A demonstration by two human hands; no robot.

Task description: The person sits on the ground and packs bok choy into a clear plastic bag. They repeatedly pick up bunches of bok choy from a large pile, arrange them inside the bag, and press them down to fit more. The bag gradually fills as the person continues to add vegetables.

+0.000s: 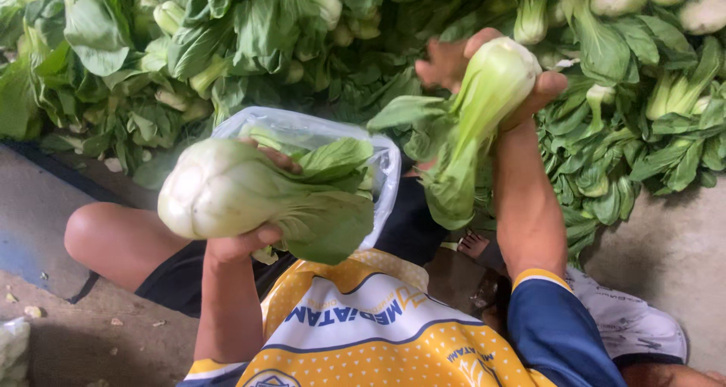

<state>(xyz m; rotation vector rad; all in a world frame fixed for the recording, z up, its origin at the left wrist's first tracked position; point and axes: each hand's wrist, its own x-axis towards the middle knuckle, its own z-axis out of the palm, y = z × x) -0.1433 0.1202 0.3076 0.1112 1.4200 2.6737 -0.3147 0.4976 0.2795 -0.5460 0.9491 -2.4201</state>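
My left hand (243,239) grips a bunch of bok choy (227,190), pale bulbs pointing left and dark leaves to the right. A clear plastic bag (386,168) sits right behind it, its mouth partly hidden by the leaves. My right hand (454,62) is raised higher and holds a single bok choy (484,92) by its pale base, leaves hanging down toward the bag. Both hands hover over my lap, in front of a large heap of bok choy (249,47).
The heap of bok choy spreads across the whole far side, with more heads at the right (665,92). My bare knee (106,236) and a sandalled foot (476,245) rest on a concrete floor (673,243). Leaf scraps lie at the lower left.
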